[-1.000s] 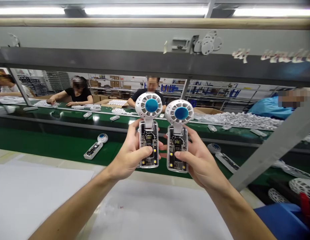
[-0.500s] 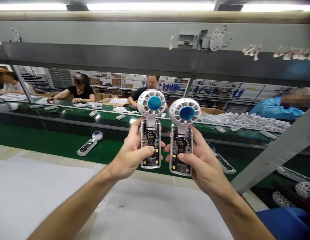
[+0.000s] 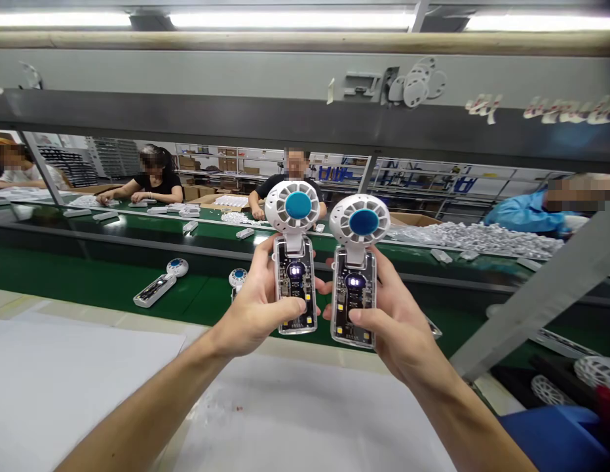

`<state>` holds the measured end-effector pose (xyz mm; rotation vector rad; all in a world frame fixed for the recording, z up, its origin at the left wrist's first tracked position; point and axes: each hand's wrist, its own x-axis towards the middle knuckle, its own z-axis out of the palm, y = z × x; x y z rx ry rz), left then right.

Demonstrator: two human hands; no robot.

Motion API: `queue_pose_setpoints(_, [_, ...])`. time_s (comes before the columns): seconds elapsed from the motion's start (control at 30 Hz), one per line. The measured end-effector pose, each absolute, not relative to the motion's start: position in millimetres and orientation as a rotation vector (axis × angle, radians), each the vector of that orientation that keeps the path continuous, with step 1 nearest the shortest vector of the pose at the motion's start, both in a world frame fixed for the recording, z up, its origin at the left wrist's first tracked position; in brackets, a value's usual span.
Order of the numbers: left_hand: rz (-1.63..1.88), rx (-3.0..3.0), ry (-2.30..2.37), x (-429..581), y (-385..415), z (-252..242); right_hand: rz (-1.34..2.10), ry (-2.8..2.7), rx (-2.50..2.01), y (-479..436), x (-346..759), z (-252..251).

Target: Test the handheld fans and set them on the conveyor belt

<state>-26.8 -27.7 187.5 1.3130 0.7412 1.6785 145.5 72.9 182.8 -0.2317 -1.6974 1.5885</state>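
My left hand (image 3: 258, 298) grips a handheld fan (image 3: 295, 255) upright, its thumb pressed on the front of the clear body. A second handheld fan (image 3: 356, 262) stands upright in my right hand (image 3: 398, 314), the thumb likewise on its front. Both have white round heads with blue centres, and dark circuit boards show through the casings. A small display glows white on each. The two fans are side by side, slightly apart, above the near edge of the green conveyor belt (image 3: 103, 275). Their backs are hidden by my fingers.
One more fan (image 3: 162, 283) lies on the belt at left, another (image 3: 238, 278) partly behind my left hand. White sheets (image 3: 78, 380) cover the near table. A slanted metal post (image 3: 535, 301) and a blue bin (image 3: 555, 439) are at right. Several co-workers sit across the line.
The displays on both fans have gone from dim yellowish digits to bright white ones. Fans on the belt have shifted left, and one has come into view beside my left hand.
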Motion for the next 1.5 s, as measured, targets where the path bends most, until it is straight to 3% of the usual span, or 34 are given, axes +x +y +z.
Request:
queue_pose_setpoints(1.23, [1.673, 1.244, 0.731, -23, -27, 188, 1.592, -1.7, -0.222, 71, 146, 185])
queue_pose_setpoints(1.43, [1.828, 1.307, 1.13, -21, -22, 179, 1.521, -1.545, -0.408, 66, 142, 176])
queue_pose_setpoints(1.5, [1.874, 1.384, 1.351, -24, -18, 173, 1.331, -1.608, -0.521, 64, 143, 175])
